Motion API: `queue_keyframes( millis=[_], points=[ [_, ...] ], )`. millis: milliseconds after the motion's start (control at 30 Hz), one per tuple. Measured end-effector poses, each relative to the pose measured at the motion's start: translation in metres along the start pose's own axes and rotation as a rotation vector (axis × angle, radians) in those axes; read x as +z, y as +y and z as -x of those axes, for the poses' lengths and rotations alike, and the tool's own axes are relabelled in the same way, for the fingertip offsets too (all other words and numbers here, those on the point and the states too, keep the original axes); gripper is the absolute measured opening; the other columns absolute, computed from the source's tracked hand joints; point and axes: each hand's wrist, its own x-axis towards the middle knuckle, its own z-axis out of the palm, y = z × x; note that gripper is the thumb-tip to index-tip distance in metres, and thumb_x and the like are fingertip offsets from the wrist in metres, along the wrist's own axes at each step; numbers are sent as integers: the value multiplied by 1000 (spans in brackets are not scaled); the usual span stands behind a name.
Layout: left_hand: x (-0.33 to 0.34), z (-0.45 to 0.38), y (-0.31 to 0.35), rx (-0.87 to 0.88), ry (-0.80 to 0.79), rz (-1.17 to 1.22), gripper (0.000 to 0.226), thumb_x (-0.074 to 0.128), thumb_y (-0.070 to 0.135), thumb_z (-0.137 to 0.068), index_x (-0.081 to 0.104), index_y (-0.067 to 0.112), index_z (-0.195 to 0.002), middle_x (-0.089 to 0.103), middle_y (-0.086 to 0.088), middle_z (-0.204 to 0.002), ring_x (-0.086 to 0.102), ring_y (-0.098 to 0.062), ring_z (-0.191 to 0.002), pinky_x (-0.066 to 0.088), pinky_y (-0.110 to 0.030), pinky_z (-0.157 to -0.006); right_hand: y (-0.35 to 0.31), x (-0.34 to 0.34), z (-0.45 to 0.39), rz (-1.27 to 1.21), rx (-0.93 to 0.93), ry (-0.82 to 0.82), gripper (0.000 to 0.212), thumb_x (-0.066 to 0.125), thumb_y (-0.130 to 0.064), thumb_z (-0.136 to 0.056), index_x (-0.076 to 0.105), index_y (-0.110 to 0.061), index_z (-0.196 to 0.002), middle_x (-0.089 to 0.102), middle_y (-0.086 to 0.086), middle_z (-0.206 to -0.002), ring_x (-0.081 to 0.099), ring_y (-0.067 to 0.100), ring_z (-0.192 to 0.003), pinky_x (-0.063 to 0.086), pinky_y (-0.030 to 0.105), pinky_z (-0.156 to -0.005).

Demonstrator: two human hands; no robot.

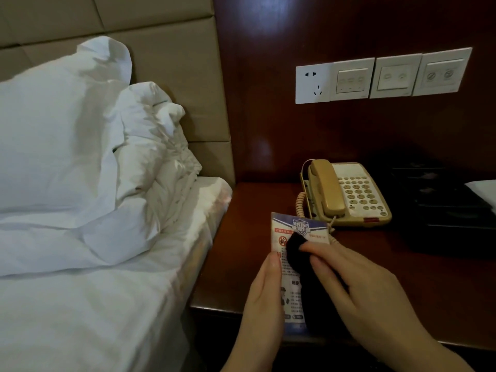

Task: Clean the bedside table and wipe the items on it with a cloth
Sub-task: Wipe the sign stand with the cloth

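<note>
Bed [80, 304] fills the left side: white sheet, two rumpled white pillows [67, 135] propped against a beige padded headboard [171, 49]. Mattress edge sits just beside the tabletop.

Dark red-brown wood tabletop [402, 269] at right, backed by a wood wall panel [349, 28] of the same tone. On the panel, a row of white plates: one socket [312, 83], then three switch plates [400, 75].

Black tray or box stack [445, 205] at the far right of the tabletop; contents too dark to tell. A white corner of something [483, 187] lies on it at the frame edge.

Beige corded telephone [349, 194] at the back of the tabletop, handset in its cradle, coiled cord hanging off its left side. It stands directly behind the card, just beyond its top edge.

Printed card [298, 226], blue header, red and black print, held above the front edge of the tabletop. Long axis runs near to far, header end pointing toward the telephone.

Left hand [264, 296] grips the card's left edge, thumb curled over the face. Right hand [357, 288] has its fingers curled round a black cloth [298, 253], pressing it onto the card's middle; cloth hides much of the print.
</note>
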Motion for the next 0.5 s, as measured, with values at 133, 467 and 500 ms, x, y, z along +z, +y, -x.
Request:
queue_keyframes(
  millis=[133,467,500],
  points=[
    [-3,0,-1,-27,3,74,26,49,45,-101,70,36,-114,77,12,-106,71,1,-99,54,-19,-83,-4,3,2,-199,51,36,32,48,-68,-78,66,-57,-102,50,-29,-113,53,-10,-106,45,10,-75],
    [-6,2,5,-29,78,-3,31,46,47,-98,69,29,-89,72,14,-63,67,11,-63,47,-5,-61,-2,8,-5,191,-79,-214,44,26,-63,-97,43,-57,-137,44,-18,-126,39,1,-111,39,16,-74],
    [-7,4,4,-12,57,-70,31,42,42,-103,64,31,-84,66,21,-53,61,17,-55,42,-1,-52,-4,8,-5,192,-43,-182,45,28,-62,-97,45,-53,-138,45,-15,-119,41,1,-104,36,13,-67]
  ],
)
